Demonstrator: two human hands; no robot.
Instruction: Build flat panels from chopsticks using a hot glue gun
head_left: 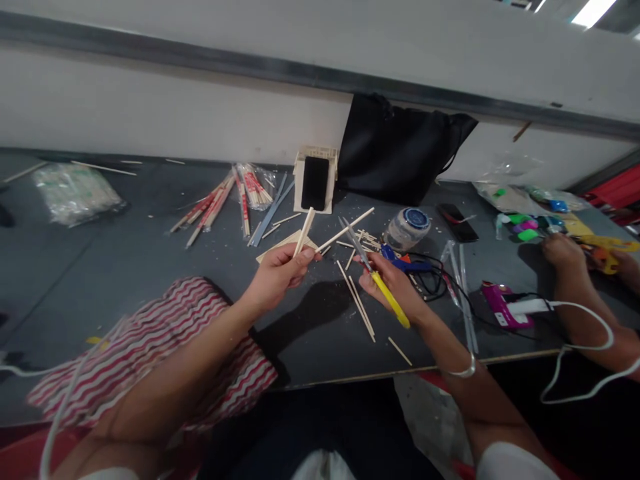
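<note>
My left hand point(281, 275) is closed around several pale wooden chopsticks point(305, 230). One more wooden stick point(346, 229) slants up to the right from its fingertips. My right hand point(387, 285) grips scissors point(390, 298) with a yellow handle, their metal blades pointing up and left across that slanting stick. Whether the blades touch the stick, I cannot tell. Loose sticks point(359, 303) lie on the dark table below and between the hands. Behind my left hand, partly hidden, is a flat panel of pale sticks point(270, 252).
A phone point(315, 183) leans on a pale stick structure at the back. Around it are wrapped chopsticks point(213, 207), a black bag point(395, 150), a clear jar point(407, 229) and a blue glue gun point(405, 262). Striped cloth point(200, 340) lies left; another person's hands point(565, 253) work at right.
</note>
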